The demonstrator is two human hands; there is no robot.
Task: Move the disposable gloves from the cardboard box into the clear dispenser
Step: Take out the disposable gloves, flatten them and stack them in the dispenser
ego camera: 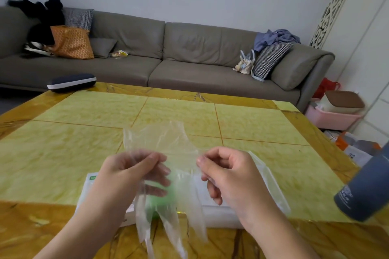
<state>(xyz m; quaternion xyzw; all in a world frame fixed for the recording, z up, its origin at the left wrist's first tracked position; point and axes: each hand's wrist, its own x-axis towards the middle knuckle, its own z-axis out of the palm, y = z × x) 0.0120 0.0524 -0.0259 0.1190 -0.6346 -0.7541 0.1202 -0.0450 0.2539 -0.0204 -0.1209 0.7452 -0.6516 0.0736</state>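
Both hands pinch the thin gloves above the table: left hand and right hand level, film stretched between them, fingers dangling over the white box directly below.

The room is bright with soft, even light and almost no shadows. The table shines a little. The clear glove and both hands look smeared, maybe from moving. Lines bend near the edges, and the far corners look fuzzy.
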